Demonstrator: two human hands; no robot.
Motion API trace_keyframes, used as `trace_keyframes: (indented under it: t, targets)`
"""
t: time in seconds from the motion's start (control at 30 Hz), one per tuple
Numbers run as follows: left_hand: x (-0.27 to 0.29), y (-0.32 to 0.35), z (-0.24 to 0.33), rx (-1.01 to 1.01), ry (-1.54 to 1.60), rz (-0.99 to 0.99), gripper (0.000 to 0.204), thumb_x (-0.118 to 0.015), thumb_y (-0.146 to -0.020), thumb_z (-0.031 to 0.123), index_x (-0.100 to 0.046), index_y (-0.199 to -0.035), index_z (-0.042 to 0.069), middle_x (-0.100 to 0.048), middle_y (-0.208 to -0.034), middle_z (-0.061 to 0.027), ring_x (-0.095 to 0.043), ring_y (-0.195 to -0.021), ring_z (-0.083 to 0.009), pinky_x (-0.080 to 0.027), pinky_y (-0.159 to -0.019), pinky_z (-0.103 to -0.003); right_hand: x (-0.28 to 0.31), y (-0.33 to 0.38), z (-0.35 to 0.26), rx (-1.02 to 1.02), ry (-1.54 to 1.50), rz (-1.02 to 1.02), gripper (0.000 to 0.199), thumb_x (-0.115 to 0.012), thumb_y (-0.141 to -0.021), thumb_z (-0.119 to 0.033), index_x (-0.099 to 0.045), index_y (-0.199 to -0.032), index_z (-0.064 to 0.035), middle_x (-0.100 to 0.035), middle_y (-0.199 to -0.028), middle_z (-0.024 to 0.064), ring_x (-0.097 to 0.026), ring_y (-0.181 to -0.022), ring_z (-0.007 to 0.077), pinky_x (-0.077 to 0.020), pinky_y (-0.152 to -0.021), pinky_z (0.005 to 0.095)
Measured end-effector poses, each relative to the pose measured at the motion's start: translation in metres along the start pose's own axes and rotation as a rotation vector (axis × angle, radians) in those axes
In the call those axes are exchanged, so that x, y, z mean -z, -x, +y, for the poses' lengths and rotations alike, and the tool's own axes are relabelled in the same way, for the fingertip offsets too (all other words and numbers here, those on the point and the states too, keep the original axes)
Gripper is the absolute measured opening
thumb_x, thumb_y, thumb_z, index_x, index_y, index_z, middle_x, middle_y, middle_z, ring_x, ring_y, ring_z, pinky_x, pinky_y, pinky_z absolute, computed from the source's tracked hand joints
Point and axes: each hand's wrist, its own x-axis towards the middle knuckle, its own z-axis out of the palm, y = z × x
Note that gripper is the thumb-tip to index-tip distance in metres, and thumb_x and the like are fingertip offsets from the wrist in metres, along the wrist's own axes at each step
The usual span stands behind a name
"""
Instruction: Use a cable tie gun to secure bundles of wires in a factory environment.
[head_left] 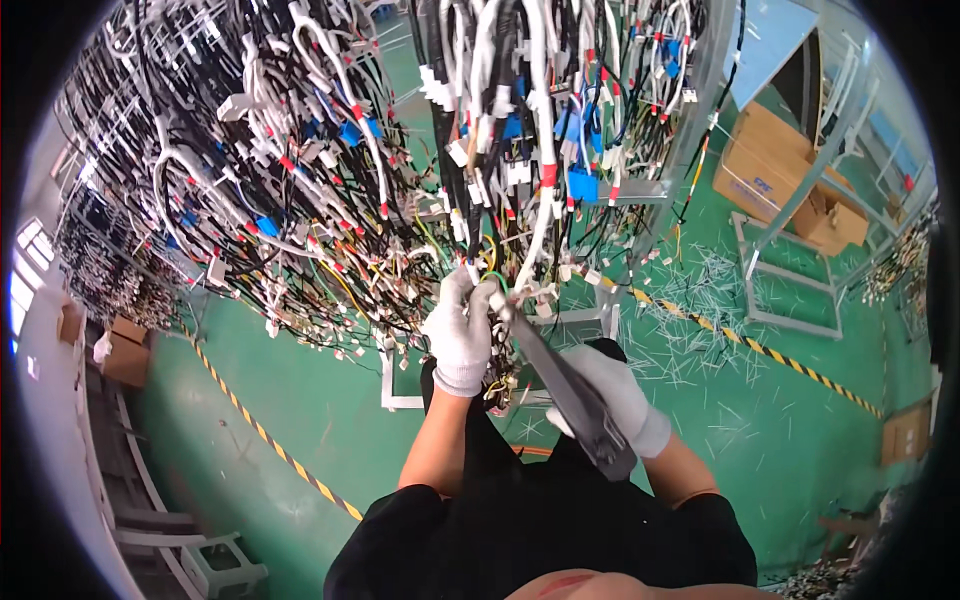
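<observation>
In front of me hangs a thick bundle of wire harnesses point(540, 110), black and white, with red bands and blue and white connectors. My left hand point(460, 338), in a white knit glove, is closed on a wire harness near its lower end, where yellow and green wires show. My right hand point(615, 395), gloved the same way, grips a long dark-grey tool point(570, 385) that looks like a cable tie gun. Its narrow tip points up and left, reaching the wires beside my left fingers. The right fingers are partly hidden behind the tool.
More harnesses point(200, 170) crowd the left. A metal rack post point(695, 130) rises at the right. Thin white strips point(690, 320) litter the green floor point(300, 400), crossed by yellow-black tape point(270, 430). Cardboard boxes point(765, 165) and a metal frame point(790, 290) stand farther right; a stool point(222, 568) is lower left.
</observation>
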Motion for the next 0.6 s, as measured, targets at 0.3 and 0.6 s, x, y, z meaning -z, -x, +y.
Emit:
trace_keyframes:
  t: [0.3,0.6]
  targets:
    - [0.031,-0.012,0.011,-0.379,-0.310,0.227,0.028,-0.062,-0.089,-0.002,-0.062,-0.117,0.002,-0.064,-0.083,-0.0096,-0.064,-0.072,-0.0225,-0.053,-0.067,-0.033,0.005,-0.004,0.060,-0.316,-0.114,0.283,0.043,-0.076,-0.082,-0.007,-0.058,-0.121,-0.0017,-0.063,-0.098,0.0023,-0.062,-0.086,0.0104,-0.0490,-0.077,0.0249]
    - [0.078,-0.021,-0.019,0.258,0.815,-0.452,0.032,-0.060,-0.099,0.023,-0.062,-0.119,-0.003,-0.056,-0.076,0.0030,-0.039,-0.054,-0.0016,-0.026,-0.048,-0.017,0.056,-0.062,-0.001,-0.057,0.225,-0.106,0.048,-0.076,-0.079,-0.027,-0.061,-0.112,0.0051,-0.062,-0.098,0.0188,-0.063,-0.085,0.0356,-0.0506,-0.077,0.0391]
